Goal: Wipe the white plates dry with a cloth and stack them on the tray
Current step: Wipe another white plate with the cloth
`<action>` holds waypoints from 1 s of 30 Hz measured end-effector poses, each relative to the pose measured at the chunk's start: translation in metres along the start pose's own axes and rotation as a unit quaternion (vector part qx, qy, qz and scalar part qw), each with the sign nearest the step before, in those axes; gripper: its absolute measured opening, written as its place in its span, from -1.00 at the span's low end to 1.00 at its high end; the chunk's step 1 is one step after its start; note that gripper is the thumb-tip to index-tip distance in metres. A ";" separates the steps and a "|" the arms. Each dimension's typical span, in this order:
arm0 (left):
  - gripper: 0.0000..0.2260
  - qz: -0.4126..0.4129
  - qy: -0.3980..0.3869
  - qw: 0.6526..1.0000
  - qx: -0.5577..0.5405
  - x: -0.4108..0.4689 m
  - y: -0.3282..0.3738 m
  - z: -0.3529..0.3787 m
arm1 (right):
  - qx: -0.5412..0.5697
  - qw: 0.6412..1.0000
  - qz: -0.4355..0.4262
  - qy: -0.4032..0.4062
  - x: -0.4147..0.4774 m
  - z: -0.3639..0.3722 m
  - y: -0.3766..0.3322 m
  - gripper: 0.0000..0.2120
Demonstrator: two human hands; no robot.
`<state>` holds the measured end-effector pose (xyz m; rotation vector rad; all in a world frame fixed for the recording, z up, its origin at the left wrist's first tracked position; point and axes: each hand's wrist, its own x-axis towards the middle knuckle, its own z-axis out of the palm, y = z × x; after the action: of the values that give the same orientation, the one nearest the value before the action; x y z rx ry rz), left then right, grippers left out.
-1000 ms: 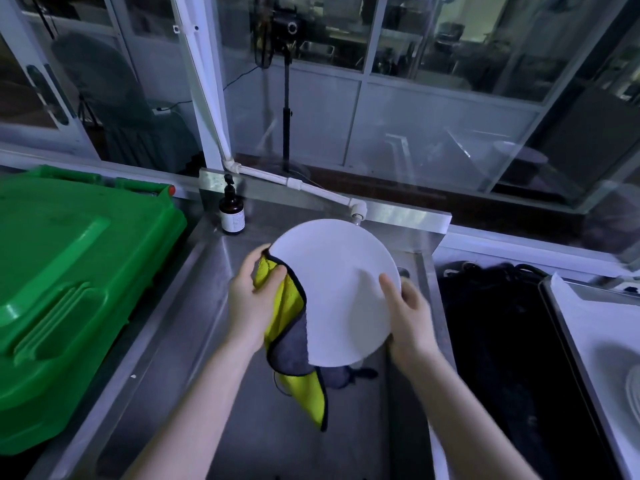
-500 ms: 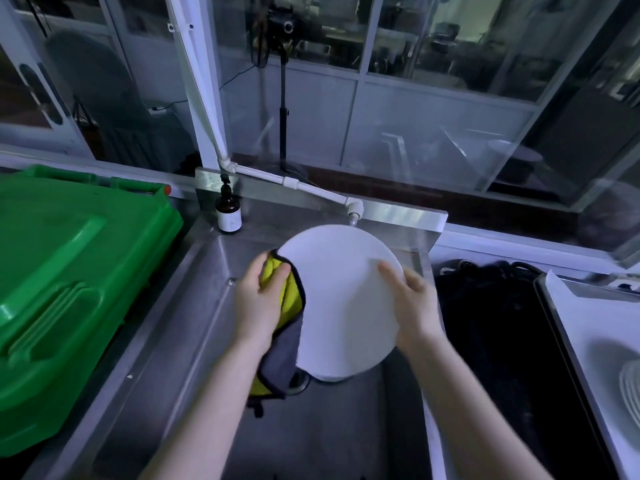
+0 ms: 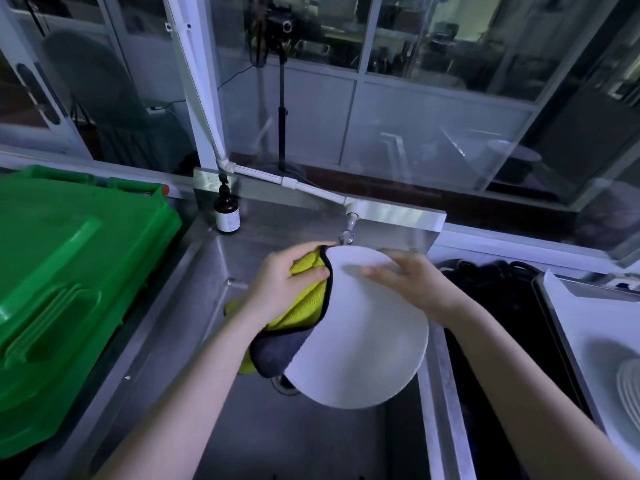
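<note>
Crockery first: from the head view we see a round white plate [image 3: 356, 348] held tilted above the stainless steel sink [image 3: 311, 441], touching only hands and cloth. Our left hand [image 3: 284, 285] grips a yellow and grey microfibre cloth [image 3: 304, 306] against the plate's rim at about 10 o'clock, thumb pressed on the yellow side and fingers curled over the fold. The grey side hangs loose at the plate's 8 o'clock. Our right hand [image 3: 412, 285] holds the rim at about 1 o'clock, thumb flat on the plate's face, the other fingers wrapped over the edge. At 3 o'clock in the frame a white tray [image 3: 588, 323] sits well apart from the sink, bearing a stack of white plates [image 3: 628, 382] cut by the frame edge. At 9 o'clock a green plastic bin [image 3: 69, 271] lies beside the sink. At the plate's 11 o'clock a brown glass pump bottle [image 3: 227, 211] stands upright on the sink ledge, and a white tap [image 3: 348, 233] points down just beyond the plate's top edge
</note>
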<state>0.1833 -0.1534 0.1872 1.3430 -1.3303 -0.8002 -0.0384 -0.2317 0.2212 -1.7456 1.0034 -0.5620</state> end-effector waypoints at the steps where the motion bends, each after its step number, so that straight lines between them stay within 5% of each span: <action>1: -0.64 0.007 -0.021 1.000 0.000 0.002 0.003 0.001 | 0.006 1.000 0.020 -0.018 0.003 0.001 -0.004 -0.66; 7: -0.68 -0.056 0.089 0.992 -0.063 -0.003 -0.012 -0.003 | 0.138 0.985 0.046 0.090 0.003 0.013 -0.005 -0.86; 11: -0.61 -0.215 0.327 0.910 -0.138 -0.021 -0.033 0.026 | 0.281 0.896 0.130 0.319 -0.002 0.063 0.012 -0.80; 13: -0.57 -0.240 0.356 0.886 -0.176 -0.026 -0.039 0.033 | 0.323 0.860 0.149 0.365 -0.008 0.088 0.020 -0.80; 17: -0.63 -0.222 0.292 0.917 -0.156 -0.028 -0.046 0.012 | 0.246 0.929 0.109 0.253 -0.012 0.069 0.031 -0.85; 21: -0.70 -0.118 0.141 0.979 -0.085 -0.019 -0.030 -0.004 | 0.114 0.989 0.047 0.083 0.001 0.022 0.021 -0.53; 24: -0.63 -0.050 0.006 0.999 -0.018 -0.013 -0.016 -0.007 | 0.027 0.999 0.029 -0.032 0.009 0.010 0.012 -0.77; 27: -0.63 -0.052 -0.019 0.998 -0.027 -0.014 -0.016 -0.005 | 0.023 0.999 0.027 -0.023 0.010 0.016 0.012 -0.78; 30: -0.70 -0.124 0.082 0.984 -0.098 -0.023 -0.031 -0.002 | 0.052 0.996 0.039 0.064 0.008 0.023 0.018 -0.77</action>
<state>0.1900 -0.1356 0.1535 1.3998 -0.9418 -0.9397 -0.0231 -0.2285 0.1953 -1.5881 1.1069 -0.6718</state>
